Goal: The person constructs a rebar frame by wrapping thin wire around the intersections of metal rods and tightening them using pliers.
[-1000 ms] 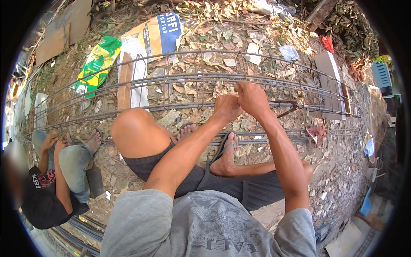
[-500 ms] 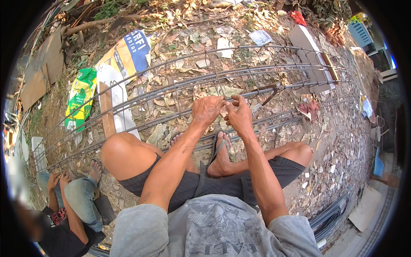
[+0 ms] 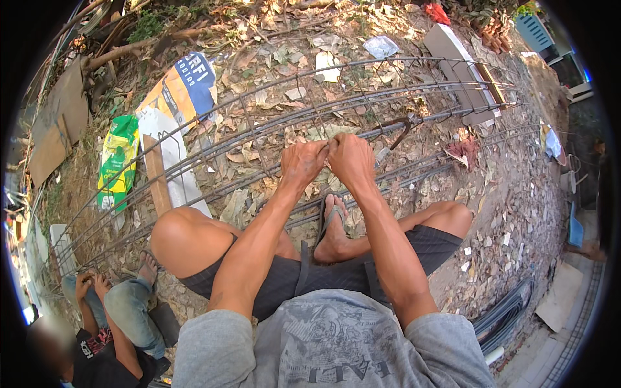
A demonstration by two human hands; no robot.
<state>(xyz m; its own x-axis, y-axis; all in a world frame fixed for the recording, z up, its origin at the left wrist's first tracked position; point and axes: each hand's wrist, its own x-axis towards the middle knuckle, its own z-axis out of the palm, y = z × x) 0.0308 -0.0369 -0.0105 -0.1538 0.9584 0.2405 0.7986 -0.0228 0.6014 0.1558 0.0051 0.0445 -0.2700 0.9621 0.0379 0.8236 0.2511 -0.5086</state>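
Observation:
A long cage of steel reinforcing bars, with thin square stirrups, stretches across the ground before me. My left hand and my right hand meet at the cage's near bars. Both have their fingers closed, and their fingertips touch or nearly touch. Whatever they pinch is hidden behind the fingers and knuckles. Just right of my right hand, a dark bent metal tool rests on the bars; I cannot tell its exact kind.
Under the cage's right end stands a pale block; a wooden strip lies beneath its left part. Sacks, yellow-green and blue-orange, lie beyond. Another person sits at lower left. Coiled black tubing or cable lies lower right.
My right hand has turned over, back upward, and moved in against my left; its fingers have curled closed. The whole view has shifted slightly.

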